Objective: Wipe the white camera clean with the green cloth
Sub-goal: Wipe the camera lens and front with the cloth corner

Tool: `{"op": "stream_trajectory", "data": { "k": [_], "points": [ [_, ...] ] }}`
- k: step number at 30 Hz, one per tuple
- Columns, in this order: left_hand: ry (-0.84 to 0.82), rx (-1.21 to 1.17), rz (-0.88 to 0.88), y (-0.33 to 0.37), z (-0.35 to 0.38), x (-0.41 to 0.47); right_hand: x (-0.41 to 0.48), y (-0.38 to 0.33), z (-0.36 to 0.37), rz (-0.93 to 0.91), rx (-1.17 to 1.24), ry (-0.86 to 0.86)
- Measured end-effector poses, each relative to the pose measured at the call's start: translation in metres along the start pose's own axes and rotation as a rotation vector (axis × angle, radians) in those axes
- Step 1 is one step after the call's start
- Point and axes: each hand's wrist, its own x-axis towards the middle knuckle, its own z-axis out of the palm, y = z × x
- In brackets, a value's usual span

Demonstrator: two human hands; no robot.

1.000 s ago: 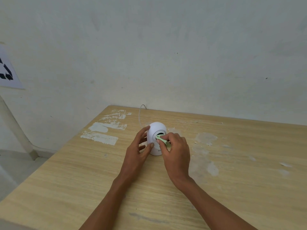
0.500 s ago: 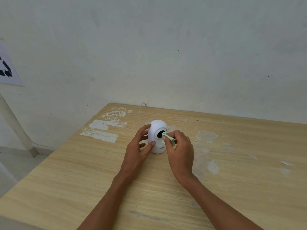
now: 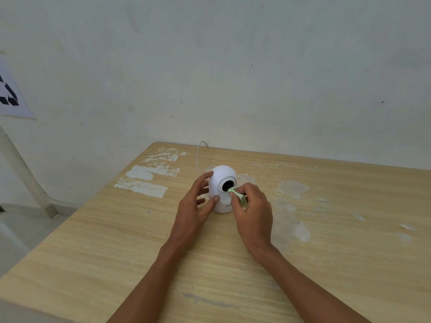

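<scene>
A small white dome-shaped camera (image 3: 222, 177) stands upright on the wooden table (image 3: 326, 241), its round black lens facing me. My left hand (image 3: 194, 206) cups its left side, with the thumb on the lower front and the fingers around the back. My right hand (image 3: 253, 212) pinches a folded pale green cloth (image 3: 238, 194) between thumb and fingers. The cloth's tip touches the lower right edge of the lens. Most of the cloth is hidden inside my fingers.
A thin white cable (image 3: 198, 157) runs from behind the camera to the table's far edge at the wall. White scraped patches (image 3: 149, 180) mark the tabletop at left and right. The table's left edge drops to the floor.
My right hand has slid the green cloth from across the lens to its lower right edge, uncovering the black lens. My left hand has kept its hold on the camera.
</scene>
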Motion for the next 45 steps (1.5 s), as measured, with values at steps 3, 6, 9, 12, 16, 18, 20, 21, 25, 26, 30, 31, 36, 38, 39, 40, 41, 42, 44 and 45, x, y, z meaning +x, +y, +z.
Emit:
{"op": "stream_trajectory", "data": {
  "k": [3,6,9,12,16,18,20,21,25,26,30,31,36,38,39,40,41,42,44,45],
  "points": [
    [0.004,-0.003,0.001,0.000,0.000,0.000,0.008,-0.002,-0.002,0.011,0.042,0.046],
    [0.007,-0.007,0.004,0.001,0.000,0.000,0.010,-0.008,-0.001,-0.059,0.028,0.038],
    [0.007,-0.009,0.006,0.000,0.000,-0.001,0.005,-0.006,-0.001,-0.107,-0.003,-0.004],
    [0.001,-0.005,0.006,0.000,0.000,0.000,0.006,-0.002,-0.004,-0.042,0.034,-0.001],
    [0.003,-0.009,0.003,0.000,0.000,0.000,0.019,-0.009,-0.003,-0.008,0.083,0.051],
    [0.005,-0.014,0.003,0.000,0.000,0.000,0.020,-0.016,-0.001,-0.086,0.047,0.034],
    [0.005,-0.014,0.010,0.000,0.000,0.000,0.016,-0.020,0.001,-0.157,-0.026,0.001],
    [0.004,-0.012,0.012,-0.001,0.000,0.000,0.014,-0.020,0.002,-0.181,-0.061,-0.013],
    [0.000,-0.006,0.011,-0.001,-0.001,0.000,0.014,-0.017,0.001,-0.115,-0.036,0.021],
    [0.000,-0.006,0.009,-0.001,-0.001,0.000,0.017,-0.017,0.000,-0.081,-0.009,0.040],
    [-0.001,-0.011,0.010,-0.002,0.000,0.000,0.019,-0.020,0.000,-0.149,-0.087,0.013],
    [0.001,-0.011,0.011,-0.002,0.000,0.000,0.018,-0.019,0.000,-0.189,-0.129,-0.007],
    [0.000,-0.014,0.012,-0.001,0.000,-0.001,0.013,-0.014,0.001,-0.318,-0.286,-0.043],
    [-0.002,-0.010,0.014,-0.002,-0.001,-0.001,0.010,-0.011,0.002,-0.364,-0.334,-0.068],
    [-0.003,-0.006,0.015,-0.002,-0.001,0.000,0.008,-0.008,0.002,-0.372,-0.349,-0.087],
    [-0.003,-0.001,0.015,-0.002,-0.001,0.000,0.006,-0.005,0.002,-0.367,-0.358,-0.101],
    [-0.006,0.005,0.015,-0.002,-0.001,0.000,0.005,-0.001,0.000,-0.348,-0.364,-0.108],
    [-0.008,0.010,0.014,-0.002,-0.001,0.001,0.005,0.004,-0.002,-0.315,-0.361,-0.110],
    [-0.008,0.015,0.011,-0.002,-0.001,0.001,0.006,0.011,-0.008,-0.232,-0.320,-0.095],
    [-0.006,0.014,0.011,-0.002,-0.001,0.001,0.007,0.013,-0.010,-0.205,-0.288,-0.070]
  ]
}}
